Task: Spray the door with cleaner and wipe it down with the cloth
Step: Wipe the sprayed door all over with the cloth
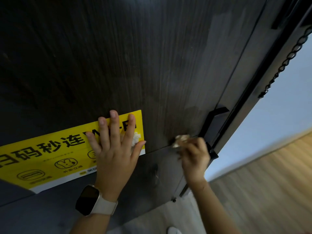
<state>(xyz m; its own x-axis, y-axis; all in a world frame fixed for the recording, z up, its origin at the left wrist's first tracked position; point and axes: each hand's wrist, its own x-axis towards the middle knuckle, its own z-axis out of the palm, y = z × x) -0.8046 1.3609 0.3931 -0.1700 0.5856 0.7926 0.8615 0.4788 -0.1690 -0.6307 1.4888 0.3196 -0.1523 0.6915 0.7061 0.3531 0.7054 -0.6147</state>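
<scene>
Left hand (114,147) flat, fingers straight, pressing yellow sticker (50,157) on door (152,65). Right hand (194,157), blurred, grips wadded cloth (181,140) against door near handle (212,125). Cloth likely soft, light; bunch in fingers.

Right hand (194,157) motion-blurred; its finger positions unreadable. The crumpled cloth (181,140) it holds is smeared too, mostly hidden behind the fingers. Yellow sticker (50,154) cut off by the left edge, its middle text covered by the left hand (114,149). White scrap (136,138) under that hand's thumb, possibly tissue, mostly hidden. Door (118,56) runs past top and left edges. White object (173,230) clipped at bottom edge, unidentifiable.
</scene>
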